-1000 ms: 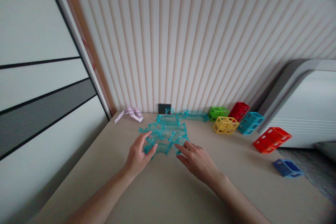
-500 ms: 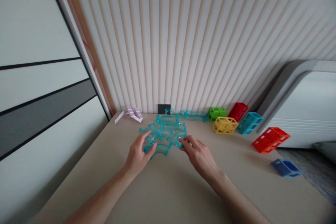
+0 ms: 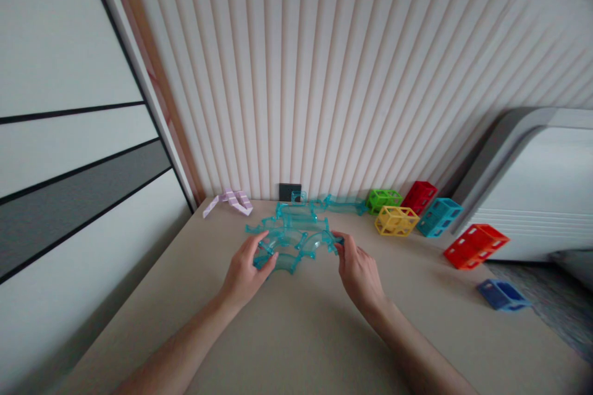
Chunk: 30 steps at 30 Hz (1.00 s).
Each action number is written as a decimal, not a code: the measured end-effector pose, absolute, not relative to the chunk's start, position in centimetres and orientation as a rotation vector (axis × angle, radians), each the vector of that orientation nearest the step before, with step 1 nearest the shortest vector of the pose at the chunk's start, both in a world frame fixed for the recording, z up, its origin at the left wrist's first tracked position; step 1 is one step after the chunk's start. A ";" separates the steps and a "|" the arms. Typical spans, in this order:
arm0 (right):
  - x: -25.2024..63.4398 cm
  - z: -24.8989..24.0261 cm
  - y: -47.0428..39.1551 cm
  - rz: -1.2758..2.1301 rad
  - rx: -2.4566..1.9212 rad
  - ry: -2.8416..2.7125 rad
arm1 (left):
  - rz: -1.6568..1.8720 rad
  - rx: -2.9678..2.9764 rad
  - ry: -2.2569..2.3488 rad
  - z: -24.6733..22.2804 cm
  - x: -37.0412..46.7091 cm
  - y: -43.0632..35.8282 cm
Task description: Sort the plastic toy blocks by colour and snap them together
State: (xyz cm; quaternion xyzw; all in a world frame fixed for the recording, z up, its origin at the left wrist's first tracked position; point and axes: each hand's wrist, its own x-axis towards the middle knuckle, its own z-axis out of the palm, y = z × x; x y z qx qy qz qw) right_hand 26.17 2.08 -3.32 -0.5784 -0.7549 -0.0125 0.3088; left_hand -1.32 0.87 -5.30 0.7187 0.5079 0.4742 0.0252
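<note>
Our left hand (image 3: 244, 268): thumb and finger apart, astride near-left end of teal tracks (image 3: 300, 212) on tabletop (image 3: 296, 333), perhaps to steady them; whether gripping, we cannot tell. Our right hand (image 3: 361, 271): fingers clamped on small teal piece (image 3: 333, 247) beside curve (image 3: 315, 243), edge grip probably leaving its near end uncovered; whether joined, we cannot tell. Coloured blocks (image 3: 439, 218) stand rightward, apart from hands, seemingly leaving us room.

The head camera looks forward and down over the hands (image 3: 244, 270) and tabletop (image 3: 299, 333).
</note>
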 end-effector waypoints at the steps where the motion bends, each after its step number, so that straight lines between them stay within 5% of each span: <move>1: 26.2 -3.4 2.2 -0.002 -1.533 -1.953 | 1.442 2.234 1.557 -5.4 -1.3 0.9; 21: 27.3 -3.9 5.4 0.857 -1.239 -1.129 | 1.196 2.399 1.503 -6.4 -0.9 1.0; 30: 26.5 -2.3 1.9 0.000 -0.998 -1.741 | 1.286 2.472 1.445 -5.9 -0.2 0.6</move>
